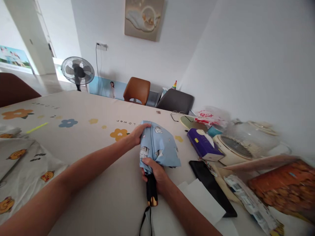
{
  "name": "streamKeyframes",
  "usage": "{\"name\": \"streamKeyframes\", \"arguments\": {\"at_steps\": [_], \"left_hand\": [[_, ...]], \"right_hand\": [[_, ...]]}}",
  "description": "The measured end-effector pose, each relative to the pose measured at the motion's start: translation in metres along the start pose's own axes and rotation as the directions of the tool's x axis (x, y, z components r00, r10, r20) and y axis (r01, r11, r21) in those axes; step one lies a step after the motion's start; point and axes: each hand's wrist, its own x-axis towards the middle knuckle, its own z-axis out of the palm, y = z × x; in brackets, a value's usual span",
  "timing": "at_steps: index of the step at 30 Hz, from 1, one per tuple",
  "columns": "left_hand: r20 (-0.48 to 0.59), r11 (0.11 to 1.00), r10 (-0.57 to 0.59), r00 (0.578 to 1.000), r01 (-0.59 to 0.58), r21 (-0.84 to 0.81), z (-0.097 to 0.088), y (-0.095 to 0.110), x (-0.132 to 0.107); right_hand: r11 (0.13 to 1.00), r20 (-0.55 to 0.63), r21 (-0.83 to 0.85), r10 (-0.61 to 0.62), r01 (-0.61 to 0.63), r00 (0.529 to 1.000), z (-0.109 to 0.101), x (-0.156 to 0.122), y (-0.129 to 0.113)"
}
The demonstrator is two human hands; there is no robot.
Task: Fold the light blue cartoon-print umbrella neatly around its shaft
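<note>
A folded light-blue umbrella [158,144] with cartoon prints lies on the flower-print tablecloth [81,137]. My left hand [138,132] grips the far end of its loose canopy, fingers curled over the fabric. My right hand [155,173] is closed around the umbrella near its black handle [151,191], which ends in a gold tip and a black wrist strap hanging toward me. The canopy fabric bunches out to the right between my two hands.
To the right sit a purple tissue box [203,144], a black flat object [211,186], white paper [201,203], a rice cooker [233,149], glasses [177,115], snack packets and an orange box [287,188]. Chairs [137,90] and a fan [77,71] stand beyond the table.
</note>
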Motion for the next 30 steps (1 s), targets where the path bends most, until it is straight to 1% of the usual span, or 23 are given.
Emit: {"name": "streamKeyframes", "arguments": {"at_steps": [3, 6, 8, 10, 11, 13, 15, 16, 17, 18, 19, 20, 21, 22, 23, 24, 26, 27, 30], "left_hand": [[-0.047, 0.998, 0.062, 0.997, -0.061, 0.011, -0.009, 0.014, 0.013], [-0.113, 0.994, 0.106, 0.988, -0.102, 0.037, -0.014, 0.017, 0.017], [-0.096, 0.987, 0.16, 0.982, -0.158, 0.027, -0.015, 0.013, 0.016], [-0.017, 0.985, 0.172, 0.985, -0.172, 0.023, -0.015, 0.006, 0.013], [0.027, 0.989, 0.139, 0.99, -0.14, 0.037, -0.014, 0.002, 0.012], [0.1, 0.995, 0.012, 0.995, -0.022, 0.1, -0.011, -0.006, 0.008], [0.166, 0.982, -0.108, 0.98, 0.079, 0.174, -0.005, -0.015, 0.002], [0.185, 0.971, -0.138, 0.973, 0.097, 0.217, -0.001, -0.018, -0.003], [0.18, 0.96, -0.135, 0.974, 0.083, 0.268, 0.003, -0.02, -0.007], [0.143, 0.943, -0.096, 0.985, 0.044, 0.329, 0.006, -0.021, -0.012], [0.084, 0.918, -0.023, 0.996, -0.013, 0.397, 0.01, -0.022, -0.017], [0.025, 0.883, 0.058, 0.998, -0.064, 0.466, 0.013, -0.022, -0.022], [-0.008, 0.849, 0.111, 0.994, -0.091, 0.521, 0.015, -0.021, -0.026], [-0.007, 0.83, 0.119, 0.993, -0.096, 0.549, 0.016, -0.021, -0.029], [0.027, 0.835, 0.085, 0.996, -0.086, 0.543, 0.017, -0.021, -0.031], [0.079, 0.861, 0.025, 0.997, -0.062, 0.505, 0.016, -0.021, -0.032], [0.157, 0.929, -0.082, 0.984, 0.019, 0.368, 0.014, -0.024, -0.031], [0.161, 0.955, -0.107, 0.981, 0.056, 0.293, 0.013, -0.026, -0.029], [0.058, 0.98, -0.153, 0.986, 0.144, 0.14, 0.009, -0.032, -0.021]], "right_hand": [[0.999, 0.041, -0.039, 0.019, -0.018, 0.999, 0.001, 0.0, 0.001], [0.999, 0.064, -0.026, -0.016, 0.017, 0.998, -0.001, 0.001, 0.001], [0.999, 0.066, 0.0, -0.045, 0.045, 0.997, -0.003, 0.002, 0.001], [0.997, 0.056, 0.032, -0.068, 0.066, 0.996, -0.004, 0.003, 0.0], [0.996, 0.043, 0.051, -0.08, 0.078, 0.996, -0.005, 0.004, -0.001], [0.99, 0.012, 0.098, -0.106, 0.104, 0.994, -0.006, 0.005, -0.004], [0.981, -0.025, 0.144, -0.132, 0.134, 0.991, -0.005, 0.006, -0.005], [0.977, -0.043, 0.159, -0.14, 0.145, 0.989, -0.005, 0.007, -0.004], [0.973, -0.064, 0.169, -0.147, 0.156, 0.987, -0.005, 0.008, -0.004], [0.971, -0.09, 0.171, -0.155, 0.169, 0.984, -0.005, 0.009, -0.002], [0.97, -0.119, 0.162, -0.164, 0.182, 0.979, -0.005, 0.01, -0.001], [0.97, -0.148, 0.144, -0.176, 0.197, 0.973, -0.006, 0.012, 0.0], [0.969, -0.176, 0.118, -0.196, 0.218, 0.965, -0.006, 0.013, 0.002], [0.967, -0.198, 0.086, -0.221, 0.241, 0.955, -0.007, 0.013, 0.003], [0.964, -0.214, 0.054, -0.245, 0.262, 0.946, -0.007, 0.014, 0.003], [0.962, -0.221, 0.022, -0.262, 0.273, 0.94, -0.007, 0.014, 0.003], [0.966, -0.197, -0.033, -0.258, 0.257, 0.946, -0.006, 0.012, 0.002], [0.971, -0.173, -0.058, -0.238, 0.231, 0.956, -0.006, 0.011, 0.001], [0.98, -0.097, -0.095, -0.185, 0.176, 0.978, -0.005, 0.009, -0.001]]}}
